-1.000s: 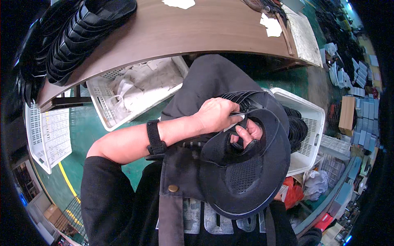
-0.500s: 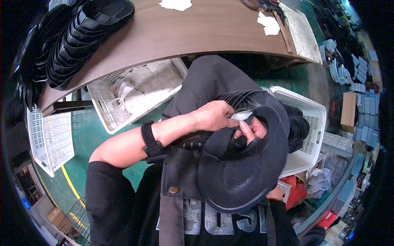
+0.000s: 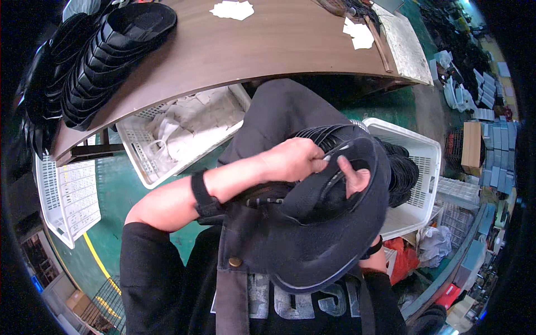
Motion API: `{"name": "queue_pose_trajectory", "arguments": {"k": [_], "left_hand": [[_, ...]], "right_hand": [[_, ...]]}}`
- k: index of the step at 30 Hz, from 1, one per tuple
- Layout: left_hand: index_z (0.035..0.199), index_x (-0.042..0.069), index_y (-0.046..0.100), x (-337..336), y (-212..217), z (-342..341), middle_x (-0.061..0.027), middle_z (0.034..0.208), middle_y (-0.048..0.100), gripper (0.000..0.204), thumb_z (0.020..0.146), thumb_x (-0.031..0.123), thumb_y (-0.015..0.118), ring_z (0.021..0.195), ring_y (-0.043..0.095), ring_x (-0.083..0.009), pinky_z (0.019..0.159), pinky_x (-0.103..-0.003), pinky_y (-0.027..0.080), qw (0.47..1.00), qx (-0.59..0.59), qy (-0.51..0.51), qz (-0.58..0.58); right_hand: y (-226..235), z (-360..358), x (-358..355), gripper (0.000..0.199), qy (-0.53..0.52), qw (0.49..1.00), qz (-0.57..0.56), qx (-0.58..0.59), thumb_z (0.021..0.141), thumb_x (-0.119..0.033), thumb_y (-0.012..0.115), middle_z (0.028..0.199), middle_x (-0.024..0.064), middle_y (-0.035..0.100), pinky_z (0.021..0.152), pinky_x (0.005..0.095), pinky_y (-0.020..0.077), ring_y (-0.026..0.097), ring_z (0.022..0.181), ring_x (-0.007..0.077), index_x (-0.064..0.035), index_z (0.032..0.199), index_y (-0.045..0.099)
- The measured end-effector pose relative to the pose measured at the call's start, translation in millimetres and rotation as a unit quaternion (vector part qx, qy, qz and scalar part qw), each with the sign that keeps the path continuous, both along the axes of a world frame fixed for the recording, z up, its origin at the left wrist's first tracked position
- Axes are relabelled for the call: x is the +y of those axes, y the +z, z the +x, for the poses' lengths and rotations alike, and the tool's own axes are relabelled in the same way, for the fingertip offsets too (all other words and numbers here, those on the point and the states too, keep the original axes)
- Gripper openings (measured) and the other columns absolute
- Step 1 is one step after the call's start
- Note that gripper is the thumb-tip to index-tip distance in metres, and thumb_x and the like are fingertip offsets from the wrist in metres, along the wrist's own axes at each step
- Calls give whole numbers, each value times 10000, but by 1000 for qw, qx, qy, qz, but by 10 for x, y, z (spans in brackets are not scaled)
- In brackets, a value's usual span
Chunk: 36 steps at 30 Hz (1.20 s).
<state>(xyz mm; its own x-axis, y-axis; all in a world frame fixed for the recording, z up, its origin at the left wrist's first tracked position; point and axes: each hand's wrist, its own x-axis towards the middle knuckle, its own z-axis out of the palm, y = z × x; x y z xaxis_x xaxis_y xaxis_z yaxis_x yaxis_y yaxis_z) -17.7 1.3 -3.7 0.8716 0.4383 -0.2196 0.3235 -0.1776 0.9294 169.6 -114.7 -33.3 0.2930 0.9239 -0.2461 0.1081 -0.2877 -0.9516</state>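
A black slipper (image 3: 335, 240) with a broad sole is held up close over my lap, tilted. My left hand (image 3: 296, 160) is closed at the rim of its upper, with a small pale bit showing at the fingertips. Through the slipper's opening comes part of my right hand (image 3: 356, 180), thumb raised near the upper's edge. The rest of that hand is hidden by the slipper, which it supports from behind. Just beyond, several thin dark curved pieces (image 3: 318, 137) lie stacked against my leg.
Nested black slippers (image 3: 92, 75) stand at the left of the brown table (image 3: 245, 47). Under it sits a white crate (image 3: 142, 148) with pale scraps; at right another white crate (image 3: 413, 220) holds stacked black pieces. A further white basket (image 3: 70, 204) is far left.
My left hand has closed at the slipper's rim, and the white patch there is mostly out of sight. My right fingers have drawn back from the left fingertips; its thumb now points up.
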Motion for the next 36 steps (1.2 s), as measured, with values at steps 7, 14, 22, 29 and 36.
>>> {"name": "queue_pose_trajectory", "arguments": {"k": [7, 14, 22, 29, 36], "left_hand": [[1029, 41, 587, 142, 322, -90, -119, 1112, 553, 316, 745, 172, 536, 1148, 475, -318, 912, -443, 412, 811, -261, -87, 517], [811, 101, 547, 574, 497, -563, -46, 929, 573, 156, 696, 206, 535, 1105, 501, -235, 970, -472, 375, 765, -151, -78, 622], [732, 93, 629, 2310, 674, -2081, -66, 831, 617, 93, 707, 142, 553, 917, 556, -232, 809, -354, 454, 616, 298, 90, 723], [1030, 139, 643, 2099, 815, -2321, -90, 953, 639, 440, 718, 450, 646, 986, 569, -254, 811, -449, 458, 649, 586, 72, 480], [1081, 168, 663, 1724, -42, -2513, -15, 1063, 566, 297, 875, 258, 469, 994, 453, -234, 901, -678, 305, 452, 704, -57, 546]], "right_hand": [[284, 305, 104, 399, 182, 965, -70, -173, 859, -170, 615, 1151, 141, 563, 926, 353, 435, 550, 1058, 232, 3, 1201, 505], [1, 499, 0, 426, -14, 925, -34, 379, 953, -169, 438, 1324, 107, 451, 1009, 347, 360, 477, 1176, 219, -25, 1344, 348], [112, 1000, -513, 427, -93, 906, -9, -413, 839, -141, 624, 1222, 160, 546, 987, 345, 352, 502, 1145, 267, -22, 1234, 516], [109, 924, -683, 328, -96, 888, -99, -439, 796, -153, 671, 1047, 138, 612, 852, 346, 445, 593, 959, 285, 15, 1066, 590], [199, 873, -587, 206, -120, 866, -49, -483, 775, -87, 682, 881, 62, 578, 728, 279, 434, 536, 768, 178, -4, 943, 594]]}}
